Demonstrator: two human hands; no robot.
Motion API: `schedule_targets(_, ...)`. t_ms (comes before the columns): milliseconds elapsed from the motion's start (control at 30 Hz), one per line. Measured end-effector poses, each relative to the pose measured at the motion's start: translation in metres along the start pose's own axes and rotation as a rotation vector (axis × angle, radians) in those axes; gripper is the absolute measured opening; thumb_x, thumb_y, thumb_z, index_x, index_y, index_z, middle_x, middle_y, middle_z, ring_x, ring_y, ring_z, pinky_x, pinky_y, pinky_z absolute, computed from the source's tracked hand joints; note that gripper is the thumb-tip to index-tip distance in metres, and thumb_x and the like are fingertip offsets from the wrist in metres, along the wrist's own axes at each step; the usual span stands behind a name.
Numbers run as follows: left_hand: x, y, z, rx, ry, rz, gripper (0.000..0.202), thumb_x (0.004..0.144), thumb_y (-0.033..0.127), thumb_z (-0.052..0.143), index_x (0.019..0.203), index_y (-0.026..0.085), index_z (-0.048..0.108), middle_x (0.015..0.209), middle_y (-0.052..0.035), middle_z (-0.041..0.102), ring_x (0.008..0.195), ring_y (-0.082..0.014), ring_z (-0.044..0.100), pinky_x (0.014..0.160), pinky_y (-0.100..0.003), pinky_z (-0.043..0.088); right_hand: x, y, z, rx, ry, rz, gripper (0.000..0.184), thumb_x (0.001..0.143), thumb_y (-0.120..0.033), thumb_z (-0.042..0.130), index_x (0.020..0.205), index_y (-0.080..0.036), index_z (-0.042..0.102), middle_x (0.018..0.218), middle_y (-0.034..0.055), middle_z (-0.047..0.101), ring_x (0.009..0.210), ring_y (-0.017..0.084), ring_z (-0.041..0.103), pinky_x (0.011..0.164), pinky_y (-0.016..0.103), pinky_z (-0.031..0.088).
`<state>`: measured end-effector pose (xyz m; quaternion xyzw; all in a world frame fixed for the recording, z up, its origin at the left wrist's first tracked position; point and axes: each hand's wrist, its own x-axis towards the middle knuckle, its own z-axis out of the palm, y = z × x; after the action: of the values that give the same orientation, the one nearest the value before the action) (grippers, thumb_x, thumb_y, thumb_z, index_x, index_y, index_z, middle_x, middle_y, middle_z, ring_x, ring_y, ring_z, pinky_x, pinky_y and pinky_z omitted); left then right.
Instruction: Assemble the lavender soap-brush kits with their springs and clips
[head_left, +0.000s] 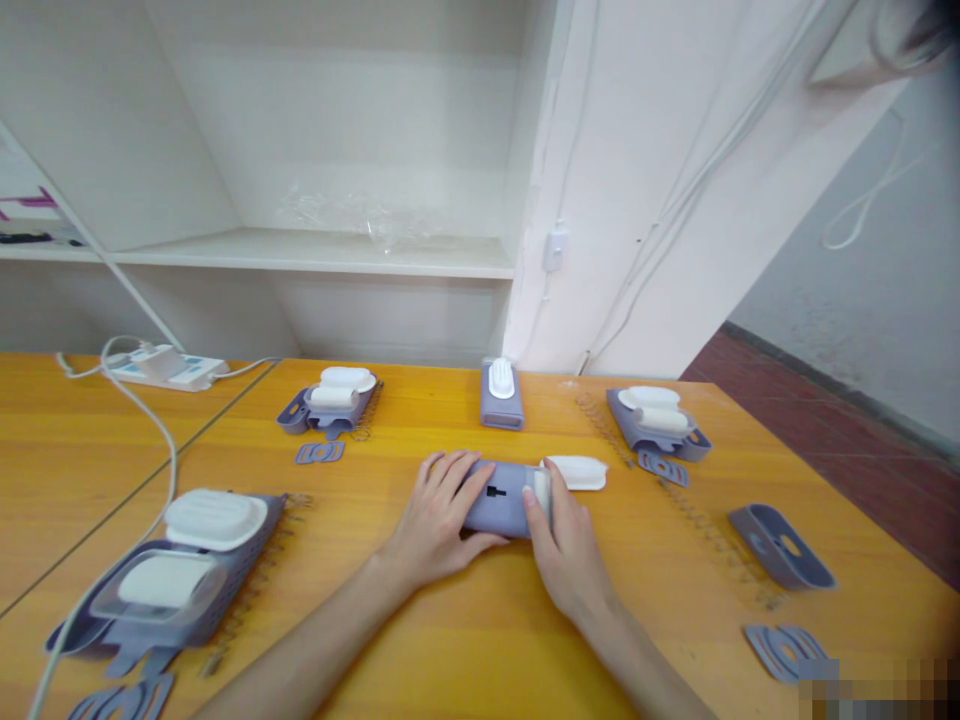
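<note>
A purple-grey plastic case point(511, 508) with a small dark keyhole-like slot lies on the table between my hands. My left hand point(442, 510) wraps over its left end, thumb along the near side. At the opposite end, my right hand point(562, 545) is closed round a clear holder with a white roll point(541, 490), which sits at the case's open end. How far the holder reaches inside is hidden. Just behind my right fingers lies a white oval lid point(581, 472).
Sets of purple-grey and white parts lie at left point(217, 520), back left point(341, 390) and right point(652, 415). A closed case with a white top point(501, 385) stands behind. Right are a loose tray point(781, 545), spring point(712, 540) and flat piece point(787, 650). A power strip point(176, 370) trails a white cable.
</note>
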<state>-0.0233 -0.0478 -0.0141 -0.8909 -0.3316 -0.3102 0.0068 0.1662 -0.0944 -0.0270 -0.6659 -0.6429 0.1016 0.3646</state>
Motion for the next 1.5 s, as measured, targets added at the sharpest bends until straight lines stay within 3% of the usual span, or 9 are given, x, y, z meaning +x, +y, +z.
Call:
schedule_targets(233, -0.001, -0.003, 0.0, 0.019, 0.008, -0.096, 0.069, 0.076, 0.054, 0.058, 0.132, 0.017, 0.042, 0.129, -0.0162, 0.049, 0.117, -0.0312, 0.044, 0.099, -0.049, 0.032, 0.02, 0.036, -0.018, -0.302, 0.247, -0.139, 0.042, 0.086, -0.025, 0.041, 0.125, -0.015, 0.049, 0.122, 0.0132, 0.054, 0.117, 0.029, 0.043, 0.095, 0.048, 0.035)
schedule_targets(333, 0.0, -0.003, 0.0, 0.008, 0.01, -0.135, 0.068, 0.076, 0.054, 0.059, 0.13, 0.018, 0.043, 0.128, -0.0161, 0.05, 0.115, -0.0314, 0.045, 0.098, -0.049, 0.033, 0.025, 0.048, -0.017, -0.422, 0.203, -0.165, 0.047, 0.08, -0.026, 0.046, 0.126, -0.018, 0.047, 0.128, 0.0118, 0.05, 0.122, 0.03, 0.038, 0.097, 0.051, 0.03)
schedule_targets(533, 0.0, -0.004, 0.001, -0.024, -0.002, -0.154, 0.068, 0.074, 0.052, 0.062, 0.13, 0.019, 0.043, 0.128, -0.0151, 0.049, 0.116, -0.0312, 0.045, 0.097, -0.048, 0.036, 0.021, 0.043, -0.019, -0.522, 0.142, -0.085, 0.037, 0.081, -0.025, 0.05, 0.117, -0.02, 0.055, 0.098, 0.0105, 0.064, 0.09, 0.028, 0.054, 0.076, 0.042, 0.038)
schedule_targets(767, -0.001, -0.006, 0.003, -0.082, -0.058, -0.123, 0.071, 0.073, 0.055, 0.062, 0.129, 0.018, 0.042, 0.128, -0.0143, 0.05, 0.119, -0.0303, 0.044, 0.1, -0.049, 0.036, 0.025, 0.038, -0.02, 0.135, 0.203, 0.164, 0.036, 0.087, -0.039, 0.047, 0.113, -0.016, 0.057, 0.105, 0.0098, 0.066, 0.088, 0.024, 0.062, 0.075, 0.035, 0.046)
schedule_targets(867, -0.001, -0.006, 0.002, -0.16, -0.085, -0.059, 0.079, 0.07, 0.056, 0.064, 0.133, 0.018, 0.036, 0.131, -0.0143, 0.048, 0.123, -0.0292, 0.041, 0.104, -0.049, 0.032, 0.023, 0.03, -0.018, 0.35, 0.247, 0.127, 0.039, 0.085, -0.039, 0.052, 0.116, -0.016, 0.055, 0.111, 0.0095, 0.063, 0.096, 0.023, 0.06, 0.083, 0.035, 0.047)
schedule_targets(1033, -0.001, -0.004, -0.001, -0.274, -0.057, -0.108, 0.088, 0.069, 0.055, 0.066, 0.138, 0.017, 0.026, 0.136, -0.0172, 0.039, 0.127, -0.028, 0.036, 0.104, -0.046, 0.035, 0.014, 0.013, -0.016, 0.237, 0.066, -0.24, 0.032, 0.087, -0.024, 0.051, 0.118, -0.024, 0.058, 0.115, 0.007, 0.059, 0.106, 0.02, 0.054, 0.092, 0.036, 0.043)
schedule_targets(1200, 0.001, -0.003, -0.005, -0.312, -0.067, -0.097, 0.062, 0.082, 0.041, 0.057, 0.134, 0.018, 0.032, 0.133, -0.0137, 0.045, 0.125, -0.0241, 0.04, 0.106, -0.043, 0.033, 0.008, 0.001, -0.022, 0.007, -0.131, -0.494, 0.044, 0.086, -0.023, 0.051, 0.129, -0.033, 0.048, 0.126, 0.0047, 0.052, 0.118, 0.024, 0.046, 0.102, 0.05, 0.031)
schedule_targets(1367, 0.001, -0.003, -0.006, -0.373, 0.005, -0.106, 0.046, 0.085, 0.031, 0.055, 0.127, 0.02, 0.041, 0.124, -0.0112, 0.053, 0.117, -0.023, 0.046, 0.101, -0.042, 0.036, 0.005, 0.0, -0.018, 0.067, -0.142, -0.454, 0.047, 0.09, -0.02, 0.041, 0.135, -0.032, 0.04, 0.14, 0.0067, 0.036, 0.126, 0.023, 0.038, 0.103, 0.047, 0.033)
schedule_targets(1500, 0.001, -0.002, -0.006, -0.405, 0.052, -0.144, 0.042, 0.081, 0.032, 0.059, 0.12, 0.02, 0.047, 0.114, -0.0103, 0.057, 0.107, -0.0232, 0.051, 0.094, -0.04, 0.041, 0.006, 0.006, -0.007, 0.191, 0.012, -0.25, 0.055, 0.088, -0.026, 0.049, 0.14, -0.026, 0.031, 0.132, 0.0076, 0.048, 0.122, 0.021, 0.044, 0.104, 0.042, 0.036)
